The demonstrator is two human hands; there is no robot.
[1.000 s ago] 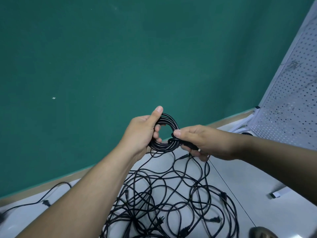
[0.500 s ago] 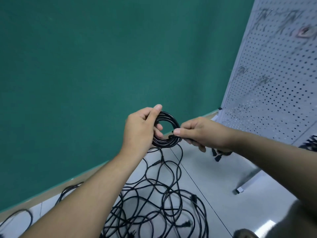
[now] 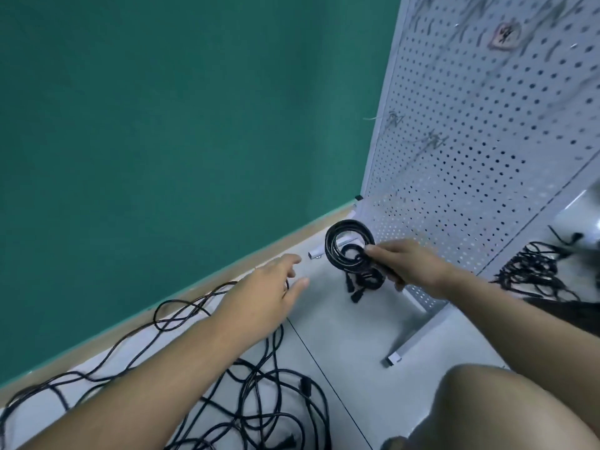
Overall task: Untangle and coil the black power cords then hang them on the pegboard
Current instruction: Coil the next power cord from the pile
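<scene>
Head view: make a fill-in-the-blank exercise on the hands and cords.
The right hand grips the coiled cord; the left hand holds ____.
The tangled cords lie on the ____.
The pegboard stands ____ of the green wall.
Missing: nothing; floor; right.

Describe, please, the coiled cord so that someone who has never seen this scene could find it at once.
Start at the white pegboard on the right and go down to its lower left corner. There the right hand pinches a black coil, held up in the air. Unlike the loose cords sprawled on the floor, it is a neat ring.
</scene>
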